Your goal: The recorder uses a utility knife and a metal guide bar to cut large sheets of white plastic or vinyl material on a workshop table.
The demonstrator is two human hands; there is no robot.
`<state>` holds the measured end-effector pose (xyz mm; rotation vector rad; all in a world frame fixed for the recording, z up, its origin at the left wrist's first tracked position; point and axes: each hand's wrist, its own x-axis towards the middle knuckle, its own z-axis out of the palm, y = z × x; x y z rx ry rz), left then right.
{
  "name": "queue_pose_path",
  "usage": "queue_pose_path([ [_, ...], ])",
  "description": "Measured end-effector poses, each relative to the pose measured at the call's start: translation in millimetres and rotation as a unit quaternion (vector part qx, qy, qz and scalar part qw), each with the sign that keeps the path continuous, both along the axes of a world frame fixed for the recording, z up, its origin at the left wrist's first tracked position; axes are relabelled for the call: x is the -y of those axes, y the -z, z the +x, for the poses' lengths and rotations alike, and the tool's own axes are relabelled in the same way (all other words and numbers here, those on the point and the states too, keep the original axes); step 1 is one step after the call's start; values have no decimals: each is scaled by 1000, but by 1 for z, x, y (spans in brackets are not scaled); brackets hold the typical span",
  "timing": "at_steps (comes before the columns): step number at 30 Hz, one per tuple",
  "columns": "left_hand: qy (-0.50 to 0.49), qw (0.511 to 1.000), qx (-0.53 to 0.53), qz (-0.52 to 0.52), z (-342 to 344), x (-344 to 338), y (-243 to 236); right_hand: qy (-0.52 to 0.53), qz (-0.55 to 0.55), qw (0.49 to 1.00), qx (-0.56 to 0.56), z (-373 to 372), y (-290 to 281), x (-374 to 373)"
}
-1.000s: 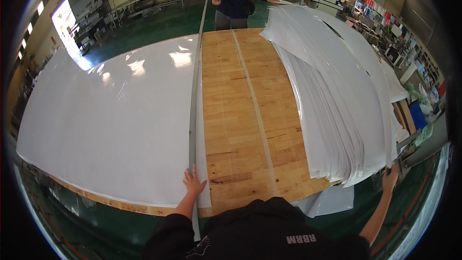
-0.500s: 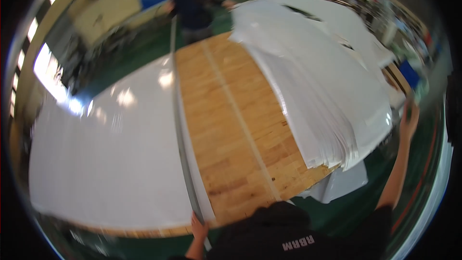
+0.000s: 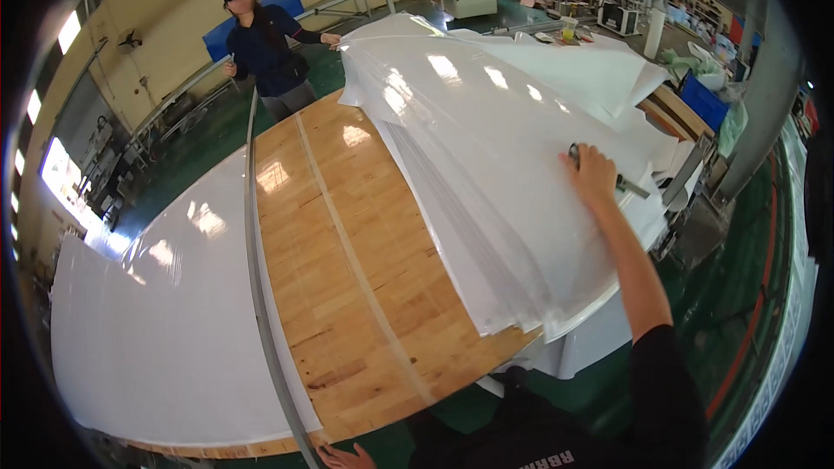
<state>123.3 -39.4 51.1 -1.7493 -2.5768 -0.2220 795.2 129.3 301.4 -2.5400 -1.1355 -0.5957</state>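
My right hand is closed round a dark metal tool, resting over the pile of glossy white sheets on the right of the wooden table. At the bottom edge my left hand lies with fingers apart beside the long grey metal bar. That bar runs along the inner edge of a large white sheet on the left, with bare wood and a pale tape strip between it and the pile.
A co-worker in navy and a cap stands beyond the table, one hand at the pile's far corner. A blue bin, a grey post and cluttered workbenches stand at the right and back. The green floor borders the table.
My view has turned right. My right hand has moved from the table's near right edge up onto the pile with the tool. My left hand is lower in view, at the bar's near end.
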Motion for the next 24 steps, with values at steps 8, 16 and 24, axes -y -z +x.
queue_pose_path([
  [8, 292, 800, 519, 80, 241, -57, -131, -248, 85, 965, -11, -55, -28, 13],
  [16, 511, 683, 461, 244, 369, -116, -279, -719, 194, 659, -110, -177, -130, 63],
  [24, 222, 681, 678, 165, 403, -129, -261, -510, 251, 814, -118, 68, -118, -89],
])
